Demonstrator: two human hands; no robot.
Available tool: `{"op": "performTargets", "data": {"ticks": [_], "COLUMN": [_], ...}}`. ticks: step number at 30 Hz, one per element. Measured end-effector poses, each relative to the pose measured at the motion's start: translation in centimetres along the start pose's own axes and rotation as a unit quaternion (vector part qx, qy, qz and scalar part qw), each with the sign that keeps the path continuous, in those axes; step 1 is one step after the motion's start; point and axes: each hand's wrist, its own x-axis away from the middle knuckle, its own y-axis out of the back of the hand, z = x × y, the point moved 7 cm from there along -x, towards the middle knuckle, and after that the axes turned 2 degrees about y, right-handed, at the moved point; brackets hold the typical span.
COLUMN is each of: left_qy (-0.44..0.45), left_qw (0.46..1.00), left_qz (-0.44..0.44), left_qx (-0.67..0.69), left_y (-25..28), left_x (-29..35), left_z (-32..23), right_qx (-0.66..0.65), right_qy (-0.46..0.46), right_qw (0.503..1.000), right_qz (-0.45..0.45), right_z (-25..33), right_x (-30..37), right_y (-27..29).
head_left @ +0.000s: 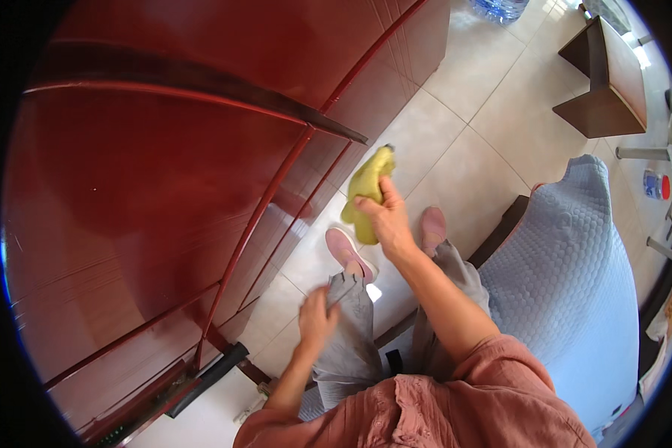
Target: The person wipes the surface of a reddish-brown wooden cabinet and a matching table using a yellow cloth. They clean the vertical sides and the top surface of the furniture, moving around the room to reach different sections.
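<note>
A yellow-green cloth (366,183) hangs bunched in my right hand (387,220), the thumb pressed over it and the fingers wrapped round. It is held in the air above the tiled floor, beside the corner of a glossy dark red cabinet (164,172). My left hand (318,319) is lower down over my grey trouser leg, near the cabinet's side. Motion smears its fingers, so their pose is unclear, and no object shows in it.
A light blue quilted cover (560,269) drapes a seat or bed at my right. Beyond stand a brown wooden stool (608,82) and a clear jar with a red lid (655,184). A blue-tinted plastic bottle (500,9) is at the far edge. Pale tiles (463,157) make up the floor.
</note>
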Motion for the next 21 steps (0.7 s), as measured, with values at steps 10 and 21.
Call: {"op": "performTargets", "data": {"ticks": [10,21], "left_qy": [-0.085,-0.053], "left_qw": [0.994,0.993], "left_qz": [-0.045,-0.109], "left_qx": [-0.058,-0.015], "left_y": [0.8,1.6], "left_x": [0.6,1.9], "left_z": [-0.3,1.8], "right_qx": [0.289,0.251], "right_qy": [0.422,0.706], "right_qw": [0.859,0.662], "right_qz": [-0.027,0.022], "right_z": [11.1,22.4], "right_x": [-2.3,8.7], "right_y": [-11.5,-26.2]}}
